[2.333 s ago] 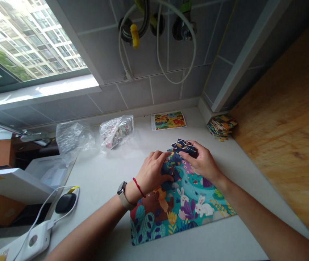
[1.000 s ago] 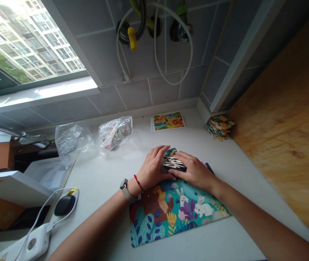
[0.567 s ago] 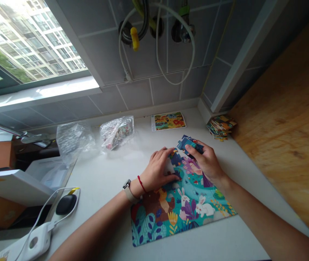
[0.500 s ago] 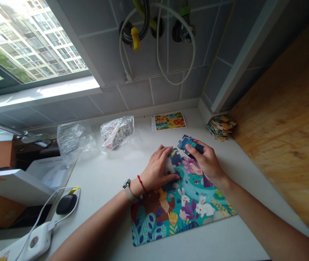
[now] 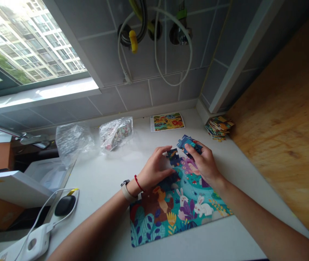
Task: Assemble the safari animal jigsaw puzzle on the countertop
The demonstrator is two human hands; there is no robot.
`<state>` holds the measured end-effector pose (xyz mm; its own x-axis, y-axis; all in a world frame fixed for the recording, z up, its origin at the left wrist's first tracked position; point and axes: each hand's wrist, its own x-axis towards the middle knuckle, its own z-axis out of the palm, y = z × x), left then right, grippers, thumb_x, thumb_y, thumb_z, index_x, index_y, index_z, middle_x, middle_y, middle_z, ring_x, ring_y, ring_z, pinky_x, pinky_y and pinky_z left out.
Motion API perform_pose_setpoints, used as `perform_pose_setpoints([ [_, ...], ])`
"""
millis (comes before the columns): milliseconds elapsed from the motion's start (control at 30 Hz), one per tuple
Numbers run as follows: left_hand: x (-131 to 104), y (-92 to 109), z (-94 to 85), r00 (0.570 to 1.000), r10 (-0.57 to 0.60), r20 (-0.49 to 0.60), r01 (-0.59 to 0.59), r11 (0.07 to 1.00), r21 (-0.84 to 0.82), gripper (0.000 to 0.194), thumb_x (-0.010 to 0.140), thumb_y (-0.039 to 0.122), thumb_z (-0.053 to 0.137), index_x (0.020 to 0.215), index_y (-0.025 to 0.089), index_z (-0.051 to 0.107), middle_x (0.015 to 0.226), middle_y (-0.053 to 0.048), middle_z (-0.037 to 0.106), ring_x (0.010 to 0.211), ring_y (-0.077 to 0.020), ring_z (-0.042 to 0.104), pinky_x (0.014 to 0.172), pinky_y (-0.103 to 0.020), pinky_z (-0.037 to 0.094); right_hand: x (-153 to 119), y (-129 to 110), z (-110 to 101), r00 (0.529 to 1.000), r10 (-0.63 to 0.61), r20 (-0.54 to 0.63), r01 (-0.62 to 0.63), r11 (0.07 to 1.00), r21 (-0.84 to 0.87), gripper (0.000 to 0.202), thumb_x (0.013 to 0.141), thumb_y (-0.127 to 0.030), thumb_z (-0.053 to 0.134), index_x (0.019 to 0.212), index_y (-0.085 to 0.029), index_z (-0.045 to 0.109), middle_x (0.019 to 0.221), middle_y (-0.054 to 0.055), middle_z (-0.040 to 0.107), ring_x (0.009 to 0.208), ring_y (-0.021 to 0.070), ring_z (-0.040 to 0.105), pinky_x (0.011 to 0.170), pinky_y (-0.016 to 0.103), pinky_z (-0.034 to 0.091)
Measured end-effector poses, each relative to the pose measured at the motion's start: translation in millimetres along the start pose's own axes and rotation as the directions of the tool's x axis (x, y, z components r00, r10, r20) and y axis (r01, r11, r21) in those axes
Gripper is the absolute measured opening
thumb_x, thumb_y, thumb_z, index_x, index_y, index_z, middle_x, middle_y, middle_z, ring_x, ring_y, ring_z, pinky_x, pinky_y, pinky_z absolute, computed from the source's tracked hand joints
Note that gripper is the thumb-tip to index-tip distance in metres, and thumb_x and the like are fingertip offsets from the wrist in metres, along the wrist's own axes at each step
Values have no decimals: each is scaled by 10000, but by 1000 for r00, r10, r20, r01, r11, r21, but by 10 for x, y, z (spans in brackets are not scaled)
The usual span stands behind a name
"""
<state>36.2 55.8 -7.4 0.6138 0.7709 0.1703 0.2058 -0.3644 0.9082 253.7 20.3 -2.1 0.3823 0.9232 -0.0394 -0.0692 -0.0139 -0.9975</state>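
A partly joined jigsaw puzzle [image 5: 189, 210] with rabbits, leaves and flowers lies on the white counter. My right hand [image 5: 207, 161] grips a small stack of dark blue puzzle pieces [image 5: 184, 142], thumb on top, above the puzzle's far right part. My left hand [image 5: 155, 166] rests at the puzzle's upper left edge, thumb and index finger spread apart. A dark puzzle piece [image 5: 173, 156] lies just right of its index fingertip; whether they touch I cannot tell. The palm hides part of the puzzle.
At the back lie a picture card [image 5: 167, 122], a clear bag with pieces [image 5: 116, 134] and a crumpled clear bag [image 5: 74, 141]. A pile of puzzle pieces [image 5: 219, 127] sits by the right corner. A power strip [image 5: 32, 243] with a black plug [image 5: 65, 205] stands at left.
My left hand's index finger and thumb have spread wider, drawing back from the dark puzzle piece. My right hand still holds its stack in about the same place.
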Motion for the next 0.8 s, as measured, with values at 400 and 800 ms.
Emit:
perform_pose_setpoints([
  [400, -59, 81, 104, 982, 105, 159, -164, 889, 427, 414, 955, 290, 778, 1331, 230, 615, 1392, -106, 683, 1254, -310, 646, 1099, -539, 557, 19, 12, 3, 999, -24, -25, 24, 999, 24, 403, 814, -587, 831, 910, -206, 745, 809, 19, 742, 742, 183, 636, 724, 304, 508],
  [800, -16, 36, 173, 968, 246, 47, -232, 807, 544, 252, 1066, 227, 553, 1301, 178, 631, 1102, -105, 774, 973, -235, 726, 885, -388, 632, 18, 17, 4, 1000, -8, -19, 8, 1000, 12, 417, 813, -589, 830, 939, -199, 753, 845, 30, 764, 776, 195, 659, 751, 309, 521],
])
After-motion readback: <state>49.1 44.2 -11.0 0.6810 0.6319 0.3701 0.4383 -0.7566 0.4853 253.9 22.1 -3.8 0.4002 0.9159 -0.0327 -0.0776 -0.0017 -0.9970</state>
